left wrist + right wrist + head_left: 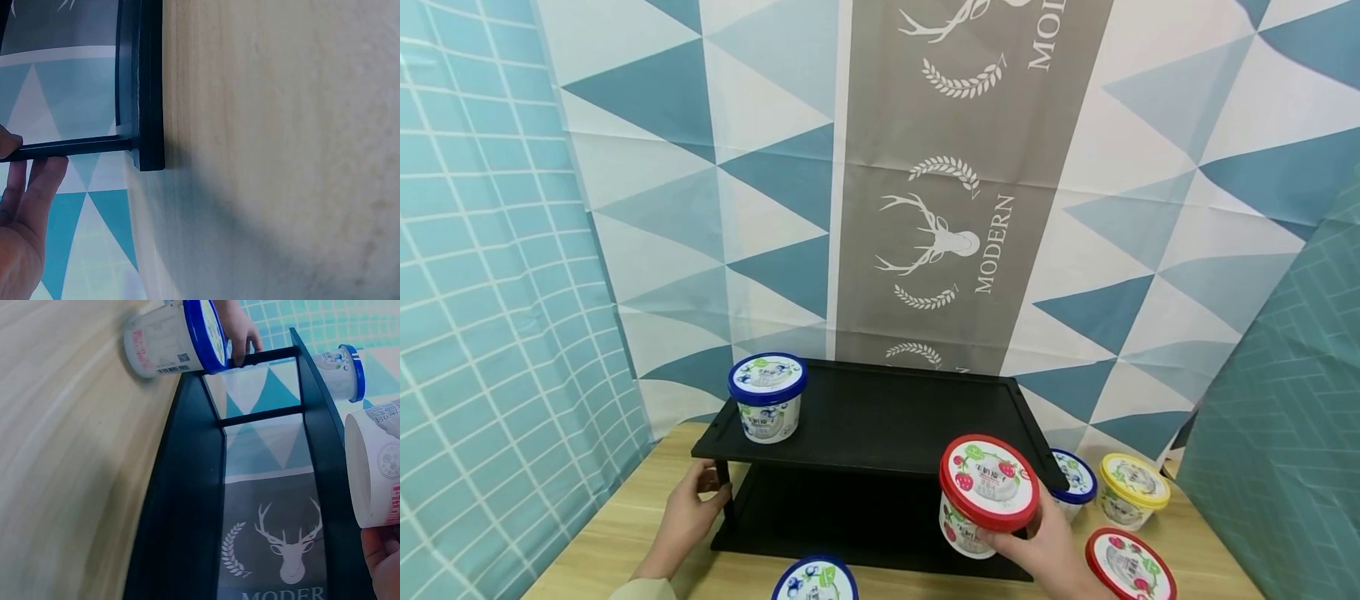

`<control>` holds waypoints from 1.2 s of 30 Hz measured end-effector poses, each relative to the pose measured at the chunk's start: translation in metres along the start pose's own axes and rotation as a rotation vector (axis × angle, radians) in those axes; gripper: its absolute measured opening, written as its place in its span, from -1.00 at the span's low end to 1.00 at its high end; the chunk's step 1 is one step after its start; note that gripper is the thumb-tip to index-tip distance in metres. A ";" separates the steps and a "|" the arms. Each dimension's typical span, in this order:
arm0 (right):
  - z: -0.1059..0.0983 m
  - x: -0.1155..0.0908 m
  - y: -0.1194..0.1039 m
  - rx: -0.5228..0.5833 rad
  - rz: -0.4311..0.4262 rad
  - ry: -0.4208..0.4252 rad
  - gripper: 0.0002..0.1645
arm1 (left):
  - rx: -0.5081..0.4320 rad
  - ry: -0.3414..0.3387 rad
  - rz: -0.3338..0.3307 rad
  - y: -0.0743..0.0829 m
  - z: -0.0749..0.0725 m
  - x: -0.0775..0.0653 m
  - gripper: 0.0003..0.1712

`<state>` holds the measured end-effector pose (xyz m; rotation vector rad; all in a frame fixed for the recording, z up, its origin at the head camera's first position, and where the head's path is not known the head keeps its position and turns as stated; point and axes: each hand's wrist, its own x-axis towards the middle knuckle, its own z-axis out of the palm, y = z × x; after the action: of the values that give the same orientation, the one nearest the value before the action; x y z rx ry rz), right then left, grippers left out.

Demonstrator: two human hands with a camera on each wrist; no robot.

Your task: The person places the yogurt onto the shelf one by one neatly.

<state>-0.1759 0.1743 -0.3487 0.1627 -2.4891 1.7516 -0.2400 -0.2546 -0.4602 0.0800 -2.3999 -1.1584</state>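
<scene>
Currently, red-lidded tub: the red-lidded tub (987,493) is off the table (617,533), in front of the right part of the black rack (895,417).
Tub axis: base to lid, near vertical. Lid faces up, base toward the table; slight tilt hard to judge.
Tub vs rack: overlaps the top tier's front edge in the head view; can't tell if they touch.
Right hand: right hand (1048,554) pinches the tub from its right side, thumb low on the near wall, fingers partly hidden behind. Forearm enters from bottom right.
Left hand: left hand (688,507) pinches the front-left post (87,147), thumb and fingers on opposite faces. Forearm enters from bottom left, pale sleeve (643,590) at the frame edge.
Rack top: one blue-lidded tub (768,398), upright, at the left end.
Table front: another blue tub (816,583), upright, cut by the frame.
Table right: third blue tub (1072,479), partly behind the rack; yellow-lidded tub (1131,492) just beside it; second red tub (1129,567) nearer.
Contents: lids on, insides hidden.
</scene>
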 end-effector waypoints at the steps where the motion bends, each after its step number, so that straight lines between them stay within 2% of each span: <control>1: -0.001 0.001 -0.002 -0.003 -0.012 -0.001 -0.19 | 0.001 0.002 0.002 0.000 0.000 0.000 -0.60; 10: -0.011 0.007 -0.017 -0.047 -0.065 0.003 -0.22 | 0.014 0.012 0.015 0.000 0.000 0.002 -0.59; 18: -0.015 0.015 -0.029 -0.106 -0.086 0.023 -0.25 | -0.008 -0.004 -0.021 -0.001 0.000 0.001 -0.59; 36: -0.015 0.039 -0.034 -0.080 -0.151 0.027 -0.18 | -0.004 -0.019 -0.024 -0.002 -0.001 0.001 -0.64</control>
<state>-0.2095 0.1754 -0.3065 0.3105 -2.4521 1.5827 -0.2407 -0.2566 -0.4608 0.0977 -2.4199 -1.1798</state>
